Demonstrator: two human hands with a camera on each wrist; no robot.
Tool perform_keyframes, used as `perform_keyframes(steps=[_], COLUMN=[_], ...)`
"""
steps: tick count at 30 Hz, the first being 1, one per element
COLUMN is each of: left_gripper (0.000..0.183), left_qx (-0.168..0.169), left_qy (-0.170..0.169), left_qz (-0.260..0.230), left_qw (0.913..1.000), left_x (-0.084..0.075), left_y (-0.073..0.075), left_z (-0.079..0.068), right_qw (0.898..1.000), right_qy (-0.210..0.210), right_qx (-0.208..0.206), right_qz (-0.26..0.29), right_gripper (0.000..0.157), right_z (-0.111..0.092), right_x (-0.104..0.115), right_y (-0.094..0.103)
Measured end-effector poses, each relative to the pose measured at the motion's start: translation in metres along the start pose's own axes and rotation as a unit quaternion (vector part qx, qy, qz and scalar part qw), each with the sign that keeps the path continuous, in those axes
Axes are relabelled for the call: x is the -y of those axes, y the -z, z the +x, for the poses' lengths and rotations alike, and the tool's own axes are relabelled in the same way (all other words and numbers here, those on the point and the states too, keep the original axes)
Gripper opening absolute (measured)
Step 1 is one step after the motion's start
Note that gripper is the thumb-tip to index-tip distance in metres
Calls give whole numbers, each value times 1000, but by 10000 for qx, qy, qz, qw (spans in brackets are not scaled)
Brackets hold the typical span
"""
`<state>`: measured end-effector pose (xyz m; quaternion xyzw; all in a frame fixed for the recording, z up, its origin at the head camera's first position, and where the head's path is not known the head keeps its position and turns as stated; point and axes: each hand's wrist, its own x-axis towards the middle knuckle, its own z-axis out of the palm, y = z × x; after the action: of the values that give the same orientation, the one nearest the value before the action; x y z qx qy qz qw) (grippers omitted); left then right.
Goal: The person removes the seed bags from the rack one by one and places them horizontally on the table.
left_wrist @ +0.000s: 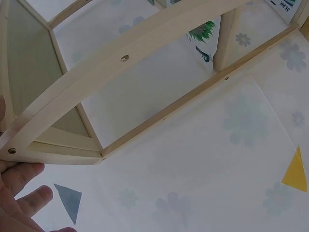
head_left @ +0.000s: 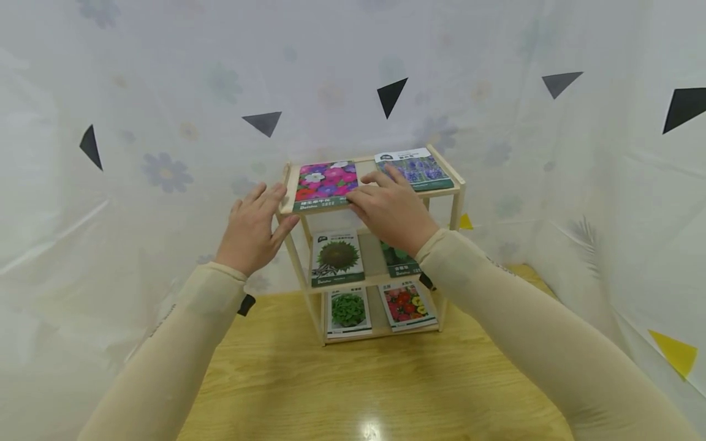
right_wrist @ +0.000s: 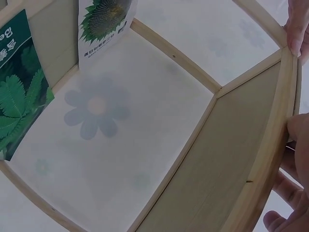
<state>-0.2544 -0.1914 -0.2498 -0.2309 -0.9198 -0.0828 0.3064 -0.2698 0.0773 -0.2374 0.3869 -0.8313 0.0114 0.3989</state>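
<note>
A seed packet with pink, red and white flowers (head_left: 326,182) lies on the left part of the wooden rack's top shelf (head_left: 365,168). My left hand (head_left: 250,228) is at that shelf's left end, fingers extended and thumb by the front corner. In the left wrist view, its fingertips (left_wrist: 30,170) are beside the rack's corner. My right hand (head_left: 394,211) reaches over the front edge, its fingers spread and slightly bent, fingertips by the pink packet's right edge. A purple-flower packet (head_left: 416,169) lies behind it, partly covered by a finger.
The middle shelf holds a sunflower packet (head_left: 337,257) and a green-leaf packet (head_left: 398,260), partly hidden by my right arm. Below are a leafy-green packet (head_left: 349,309) and a red-and-yellow flower packet (head_left: 408,305). The rack stands on a wood-grain table (head_left: 342,392) before a patterned white curtain (head_left: 331,73).
</note>
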Motion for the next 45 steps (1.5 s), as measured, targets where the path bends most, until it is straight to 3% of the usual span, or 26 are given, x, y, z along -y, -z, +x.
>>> perform_keyframes(steps=[13, 20, 31, 35, 39, 45], left_gripper=[61, 60, 61, 61, 62, 65], left_qx=[105, 212, 271, 319, 177, -363], left_qy=[-16, -87, -129, -49, -80, -25], left_qz=[44, 46, -39, -134, -355, -722], left_qw=[9999, 9997, 9995, 9994, 9992, 9967], left_x=[-2, -3, -1, 1, 3, 2], left_y=[-2, -1, 1, 1, 0, 3], left_z=[2, 5, 5, 2, -1, -8], right_qw=[9954, 9928, 9896, 9888, 9888, 9851], right_qy=[474, 651, 631, 753, 907, 1088], right_qx=[-838, -1002, -1145, -1155, -1099, -1269], right_qz=[6, 25, 605, 567, 450, 398], right_gripper=[20, 21, 14, 19, 24, 27], right_z=[-8, -11, -21, -22, -24, -29], right_x=[0, 1, 5, 8, 12, 20], right_y=[1, 5, 3, 1, 2, 7])
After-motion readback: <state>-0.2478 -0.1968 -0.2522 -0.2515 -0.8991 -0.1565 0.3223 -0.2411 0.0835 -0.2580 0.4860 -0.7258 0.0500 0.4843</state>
